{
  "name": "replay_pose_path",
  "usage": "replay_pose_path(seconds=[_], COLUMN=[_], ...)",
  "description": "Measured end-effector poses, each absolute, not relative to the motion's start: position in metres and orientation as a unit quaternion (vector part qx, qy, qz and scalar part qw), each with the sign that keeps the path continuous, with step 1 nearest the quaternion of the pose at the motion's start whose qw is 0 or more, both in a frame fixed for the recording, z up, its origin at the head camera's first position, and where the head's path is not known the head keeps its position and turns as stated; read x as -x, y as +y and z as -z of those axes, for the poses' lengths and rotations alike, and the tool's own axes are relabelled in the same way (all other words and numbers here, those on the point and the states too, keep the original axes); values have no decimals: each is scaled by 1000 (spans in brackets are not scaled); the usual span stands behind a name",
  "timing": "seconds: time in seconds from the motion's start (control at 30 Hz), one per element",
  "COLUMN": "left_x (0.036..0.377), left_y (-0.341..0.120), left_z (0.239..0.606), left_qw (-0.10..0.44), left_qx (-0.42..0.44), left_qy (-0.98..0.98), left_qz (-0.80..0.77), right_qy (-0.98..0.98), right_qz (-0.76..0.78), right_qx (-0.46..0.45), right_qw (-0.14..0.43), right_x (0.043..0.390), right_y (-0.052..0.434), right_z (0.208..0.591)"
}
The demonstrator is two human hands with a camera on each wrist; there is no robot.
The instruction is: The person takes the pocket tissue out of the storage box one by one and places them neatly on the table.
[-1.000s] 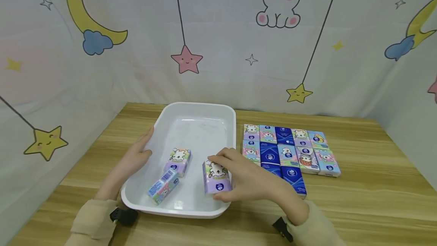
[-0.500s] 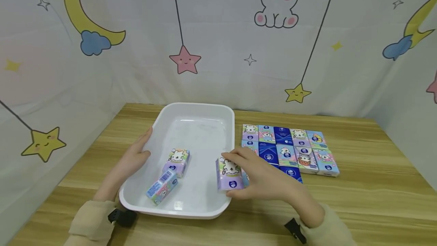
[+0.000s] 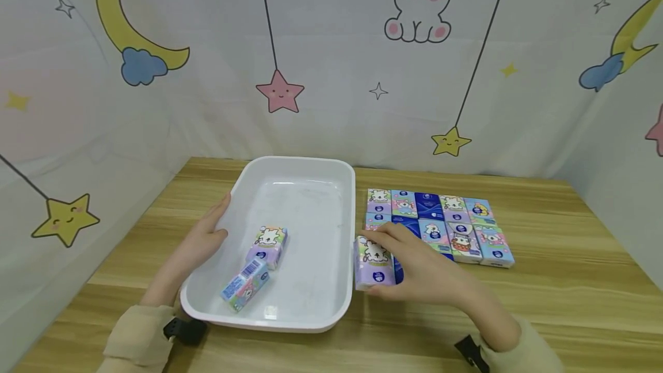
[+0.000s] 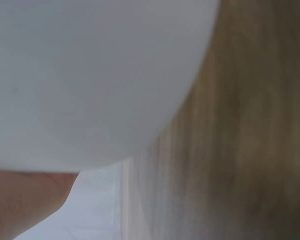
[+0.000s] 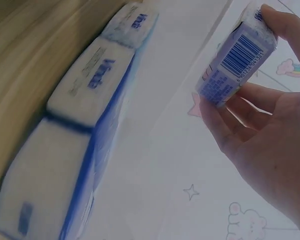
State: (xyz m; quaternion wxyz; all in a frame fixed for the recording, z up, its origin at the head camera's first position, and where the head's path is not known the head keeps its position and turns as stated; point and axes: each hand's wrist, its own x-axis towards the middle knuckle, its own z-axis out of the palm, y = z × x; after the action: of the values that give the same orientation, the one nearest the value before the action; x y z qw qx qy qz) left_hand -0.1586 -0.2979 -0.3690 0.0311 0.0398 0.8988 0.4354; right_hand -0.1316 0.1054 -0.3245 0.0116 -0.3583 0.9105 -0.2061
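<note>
My right hand (image 3: 416, 266) grips a tissue pack (image 3: 370, 263) with a white cartoon animal on a purple front, thumb at one end and fingers at the other. It is held just outside the right rim of the white plastic tray (image 3: 311, 212). In the right wrist view the pack's barcode side (image 5: 239, 57) faces the camera. My left hand (image 3: 202, 240) holds the tray's left rim, thumb over the edge, with the outer fingers mostly hidden. Inside the tray lie a purple cartoon tissue pack (image 3: 270, 240) and a blue-pink pack (image 3: 246, 284) leaning against it.
Right of the tray, rows of tissue packs (image 3: 461, 240), cartoon and dark blue, lie side by side on the wooden table (image 3: 559, 292); my right hand covers part of them. A white curtain (image 3: 331, 120) with stars and a rabbit hangs behind.
My right hand has carried the purple tissue pack rightward from above the tray, across its right rim, to the near left corner of the rows. My left hand stays on the tray.
</note>
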Motion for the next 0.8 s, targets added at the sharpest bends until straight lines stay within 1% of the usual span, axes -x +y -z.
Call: replay_pose_path(seconds=[0.13,0.3,0.6,0.8], left_x=[158,158,159,158], left_y=[-298,-298,-299,-299], left_z=[369,369,369,369], left_qw=[36,38,36,31], left_qx=[-38,-40,-39,-43], left_qy=[897,895,896,897], left_qz=[-438,-444,-441,-438], right_qy=[914,923,939,939], right_qz=[195,190,166,160], right_qx=[355,335,301,304], right_qw=[-3,0,22,33], right_x=[132,135,140,140], right_y=[117,134,155,164], right_z=[329,329,319,317])
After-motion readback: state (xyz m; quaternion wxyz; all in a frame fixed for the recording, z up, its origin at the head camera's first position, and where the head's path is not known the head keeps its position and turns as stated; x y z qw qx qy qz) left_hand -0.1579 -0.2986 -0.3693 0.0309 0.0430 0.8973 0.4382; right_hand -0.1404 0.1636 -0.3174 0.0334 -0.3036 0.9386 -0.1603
